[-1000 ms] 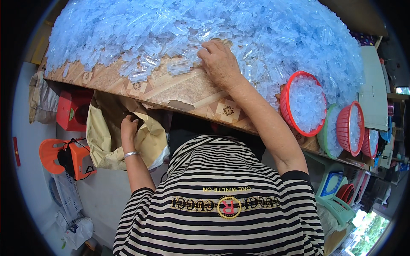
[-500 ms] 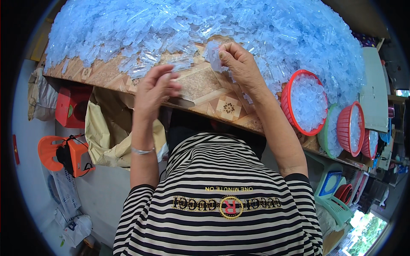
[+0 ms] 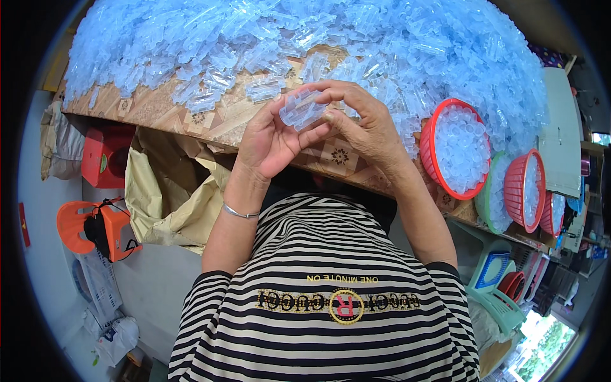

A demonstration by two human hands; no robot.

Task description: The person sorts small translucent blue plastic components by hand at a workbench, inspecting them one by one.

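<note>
Above the table's near edge, a clear plastic piece made of short tube shapes side by side [image 3: 301,109] is held between my two hands. My left hand [image 3: 268,139] cups it from the left, palm up, with fingers curled around its edge. On its other side, my right hand [image 3: 364,122] pinches it with thumb and fingers. A large heap of similar clear, bluish plastic pieces [image 3: 210,38] covers the back of the table. Some loose pieces [image 3: 266,88] lie just beyond my hands on the wood-patterned tabletop [image 3: 223,124].
Right of my right forearm, a red basket [image 3: 430,156] holds small clear round parts. Beyond it stand a green basket [image 3: 482,205] and another red basket [image 3: 513,191], also filled. Under the table's left side hangs an open tan sack [image 3: 149,216], near an orange stool-like object [image 3: 76,227].
My left hand has moved right and turned palm up onto the plastic piece. My right hand has brought that piece nearer and to the left, away from the heap.
</note>
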